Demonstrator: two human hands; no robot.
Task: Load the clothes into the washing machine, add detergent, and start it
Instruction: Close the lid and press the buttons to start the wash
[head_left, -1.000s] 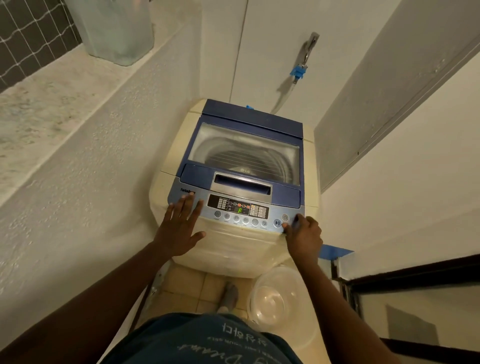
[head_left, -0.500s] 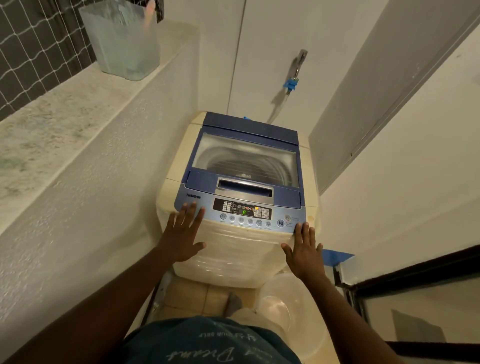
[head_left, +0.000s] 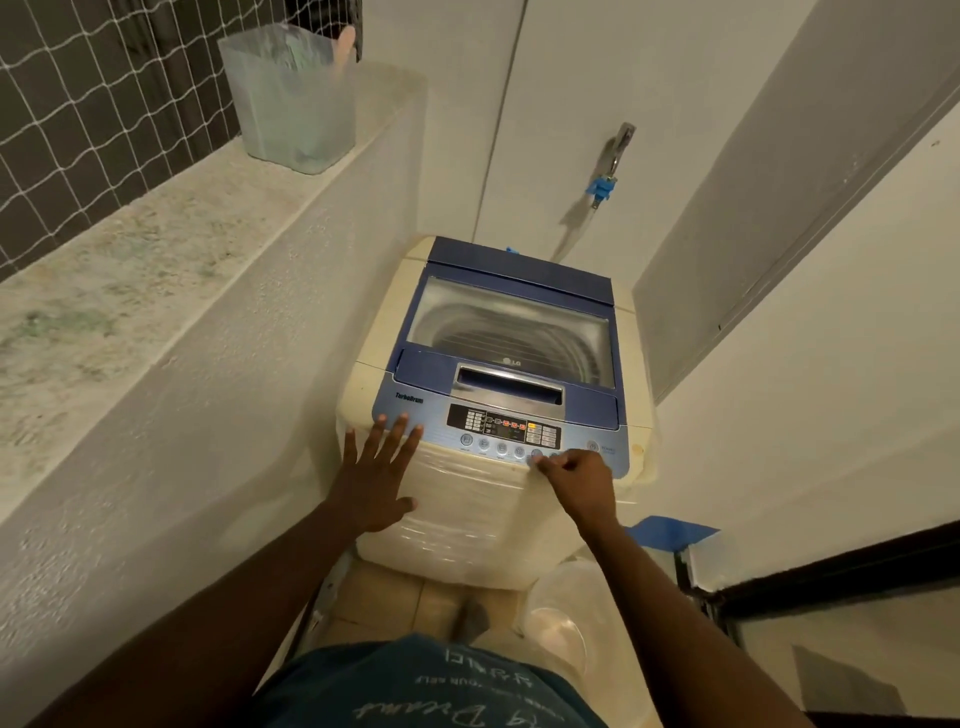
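A cream top-loading washing machine (head_left: 467, 514) with a blue lid (head_left: 519, 270) stands in a narrow corner; the lid is down and the drum shows through its window. Its control panel (head_left: 504, 431) has lit indicators and a row of round buttons. My left hand (head_left: 376, 470) lies flat, fingers spread, on the machine's front left edge. My right hand (head_left: 574, 480) is curled, with a fingertip touching a round button at the right of the row. No clothes are visible.
A clear plastic basin (head_left: 558, 623) sits on the tiled floor at the machine's front right. A translucent container (head_left: 291, 98) stands on the stone ledge (head_left: 130, 280) at left. A tap with a blue hose connector (head_left: 602, 187) is on the back wall. A dark door frame (head_left: 831, 577) is at right.
My right hand has gone from flat on the machine's front right edge to curled, moving left onto a button in the row. The panel display has changed. My left hand stays put.
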